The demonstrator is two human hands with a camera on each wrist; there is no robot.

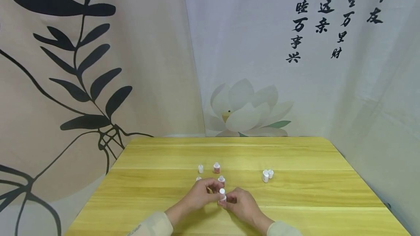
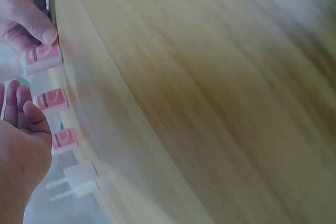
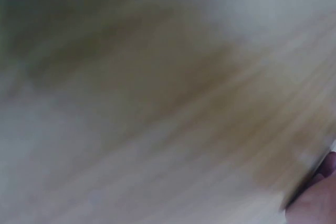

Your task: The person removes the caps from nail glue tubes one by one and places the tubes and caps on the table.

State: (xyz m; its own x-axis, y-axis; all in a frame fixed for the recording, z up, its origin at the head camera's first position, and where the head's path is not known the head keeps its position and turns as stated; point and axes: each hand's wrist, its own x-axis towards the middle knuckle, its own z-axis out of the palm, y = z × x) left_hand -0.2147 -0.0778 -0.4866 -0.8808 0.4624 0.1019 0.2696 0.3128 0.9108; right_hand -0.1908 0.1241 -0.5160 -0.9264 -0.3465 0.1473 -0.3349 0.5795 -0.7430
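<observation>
A small white bottle with a red label (image 1: pixel 222 198) stands upright between the two hands, a white top (image 1: pixel 222 191) on it. My right hand (image 1: pixel 244 205) grips its lower body from the right; in the right wrist view only a bit of that hand shows, at the lower right edge. From the left, my left hand (image 1: pixel 204 193) pinches the bottle near its top; its thumb and index tips are out of the left wrist view. Just behind are two more red-labelled bottles, one near (image 1: pixel 221 180) and one farther bottle (image 1: pixel 216 168).
Left of the bottles are two small white pieces, one farther piece (image 1: pixel 201 169) and one partly hidden piece (image 1: pixel 198 179). White pieces with thin stems (image 2: pixel 80 173) show in the left wrist view. To the right, two white containers (image 1: pixel 265 176) stand together on the wooden table (image 1: pixel 305 199).
</observation>
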